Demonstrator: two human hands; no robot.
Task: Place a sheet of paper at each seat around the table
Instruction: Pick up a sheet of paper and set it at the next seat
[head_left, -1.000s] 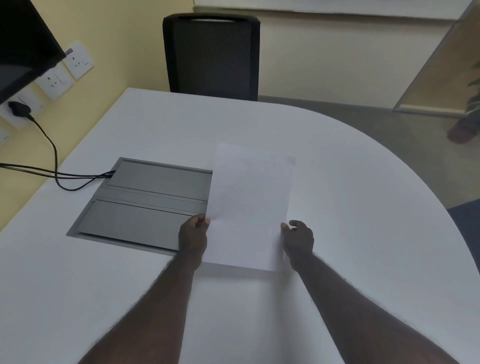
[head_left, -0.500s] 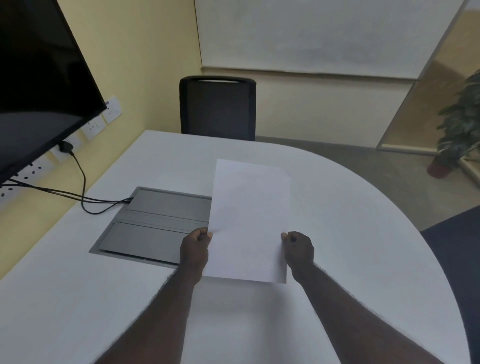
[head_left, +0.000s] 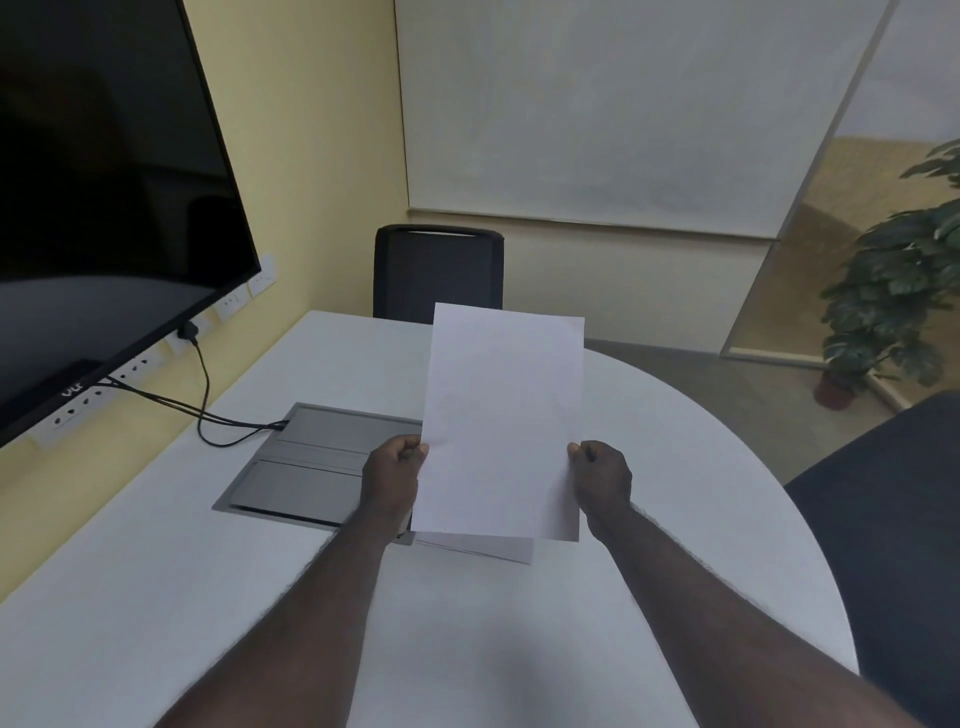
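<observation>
A white sheet of paper (head_left: 501, 426) is held up above the white table (head_left: 675, 493), tilted toward me. My left hand (head_left: 392, 478) pinches its left edge and my right hand (head_left: 602, 478) pinches its right edge, both near the lower half. Just below the held sheet, the corner of another sheet (head_left: 488, 550) lies flat on the table. A black chair (head_left: 439, 273) stands at the far end of the table.
A grey cable box lid (head_left: 317, 457) is set into the table at the left, with black cables (head_left: 208, 410) running to wall sockets. A dark screen (head_left: 104, 208) hangs on the left wall. A dark blue seat (head_left: 893, 545) is at the right, a potted plant (head_left: 893, 306) beyond.
The sheet has been lifted higher and tilted up toward me, uncovering a second sheet lying on the table. My view has risen, showing more of the wall and screen.
</observation>
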